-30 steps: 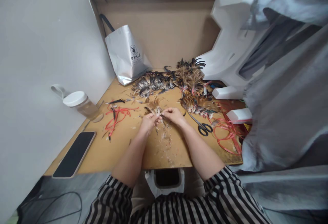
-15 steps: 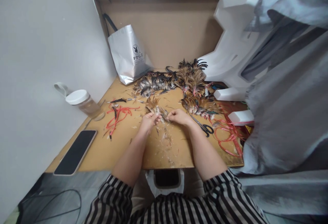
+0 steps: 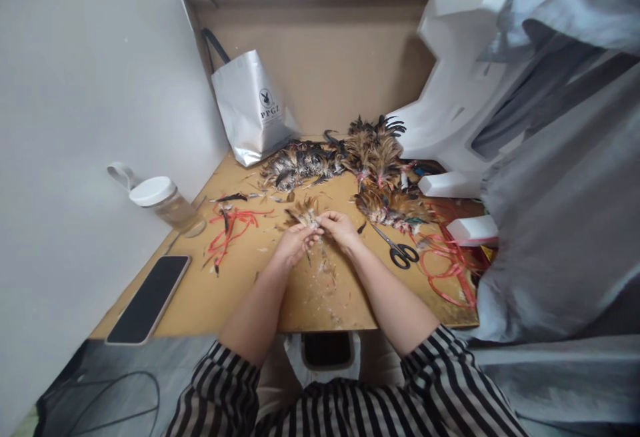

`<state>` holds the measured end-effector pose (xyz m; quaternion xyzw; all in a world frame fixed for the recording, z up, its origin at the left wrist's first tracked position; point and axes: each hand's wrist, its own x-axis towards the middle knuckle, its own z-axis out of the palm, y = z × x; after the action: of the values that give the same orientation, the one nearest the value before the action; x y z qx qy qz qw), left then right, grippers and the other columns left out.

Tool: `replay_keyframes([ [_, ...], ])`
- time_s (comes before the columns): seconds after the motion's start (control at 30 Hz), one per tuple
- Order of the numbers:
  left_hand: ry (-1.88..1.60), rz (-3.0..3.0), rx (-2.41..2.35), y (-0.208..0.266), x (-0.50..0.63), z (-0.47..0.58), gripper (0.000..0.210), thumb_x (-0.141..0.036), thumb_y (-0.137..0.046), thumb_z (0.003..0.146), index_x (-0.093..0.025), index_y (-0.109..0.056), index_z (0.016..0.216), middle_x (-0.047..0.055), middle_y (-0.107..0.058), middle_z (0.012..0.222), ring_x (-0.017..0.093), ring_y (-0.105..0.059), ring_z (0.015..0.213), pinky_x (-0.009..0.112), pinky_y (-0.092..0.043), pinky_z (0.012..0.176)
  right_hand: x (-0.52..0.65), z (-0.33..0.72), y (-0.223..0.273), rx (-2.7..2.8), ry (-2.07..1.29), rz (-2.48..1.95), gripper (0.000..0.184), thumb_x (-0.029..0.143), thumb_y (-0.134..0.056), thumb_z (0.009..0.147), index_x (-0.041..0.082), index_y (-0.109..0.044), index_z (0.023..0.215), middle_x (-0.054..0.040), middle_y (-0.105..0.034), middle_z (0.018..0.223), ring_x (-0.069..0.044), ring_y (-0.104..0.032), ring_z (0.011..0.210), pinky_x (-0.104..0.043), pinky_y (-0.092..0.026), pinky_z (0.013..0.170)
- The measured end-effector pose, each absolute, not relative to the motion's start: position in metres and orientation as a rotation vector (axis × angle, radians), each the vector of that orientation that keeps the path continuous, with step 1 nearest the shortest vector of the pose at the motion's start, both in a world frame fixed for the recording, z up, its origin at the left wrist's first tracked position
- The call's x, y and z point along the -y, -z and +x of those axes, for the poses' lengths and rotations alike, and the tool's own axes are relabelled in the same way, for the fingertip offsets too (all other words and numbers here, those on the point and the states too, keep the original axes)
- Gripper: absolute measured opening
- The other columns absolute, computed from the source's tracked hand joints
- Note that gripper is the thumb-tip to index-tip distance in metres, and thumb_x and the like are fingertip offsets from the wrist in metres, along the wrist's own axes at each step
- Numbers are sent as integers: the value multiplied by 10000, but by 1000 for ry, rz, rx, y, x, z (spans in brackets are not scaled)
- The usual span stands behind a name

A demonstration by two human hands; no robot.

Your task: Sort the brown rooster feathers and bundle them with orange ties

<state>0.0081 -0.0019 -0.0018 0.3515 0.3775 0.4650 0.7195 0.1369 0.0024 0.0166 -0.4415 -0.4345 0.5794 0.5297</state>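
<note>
Brown feathers, gathered in a small bundle (image 3: 305, 210), are held over the middle of the surface (image 3: 210, 307), well back from its near edge, with the tips fanned toward the far edge. The bundle's pale base is pinched between thumb and fingers of the left hand (image 3: 294, 244), while the grip of the right hand (image 3: 340, 229) is closed on the same base from the other side; whether one quill or several are caught there cannot be told. For tidy handling, the bundle is best pinched low on the quills, so that the fan is not crushed, and only light pressure should be needed from the right fingertips, as thin shafts could easily be bent or pulled askew. Loose fluff (image 3: 327, 284) is strewn between the hands and the near edge and could be picked up if the bundle is lowered. Scissors (image 3: 400, 255) are laid toward the right edge, within easy reach, and fuller bunches (image 3: 374, 150) are heaped nearer the far right corner.
</note>
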Motion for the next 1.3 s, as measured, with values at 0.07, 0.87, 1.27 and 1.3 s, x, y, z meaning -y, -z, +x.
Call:
replay_keyframes([
  [0.07,-1024,767,-830,1,2,8,202,-221,-679,666,-95,-624,814,67,-660,706,35,-522,498,122,-376,451,-3,138,-16,1056,-1343,-1062,272,388,-688,538,152,-582,619,35,-532,486,-68,-410,447,-202,-299,457],
  [0.87,-1140,854,-976,2,-2,5,265,-315,-723,584,-91,-615,673,39,-613,607,43,-502,478,154,-359,455,-18,165,-3,1384,-952,-1289,206,348,-603,619,149,-627,669,4,-594,600,-97,-472,529,-227,-363,552],
  [1.27,-1211,790,-986,4,-5,4,297,-335,-751,537,-96,-612,646,37,-617,599,40,-493,463,145,-355,432,0,157,-14,1977,-429,-1742,64,189,-580,623,192,-614,570,-58,-609,608,-161,-520,609,-254,-309,555],
  [1.3,-1211,788,-986,4,-5,4,297,-333,-752,534,-96,-614,648,38,-619,601,40,-492,462,146,-354,432,-1,158,-13,1947,-448,-1744,76,182,-571,624,189,-608,558,-51,-600,586,-150,-510,587,-251,-305,543],
])
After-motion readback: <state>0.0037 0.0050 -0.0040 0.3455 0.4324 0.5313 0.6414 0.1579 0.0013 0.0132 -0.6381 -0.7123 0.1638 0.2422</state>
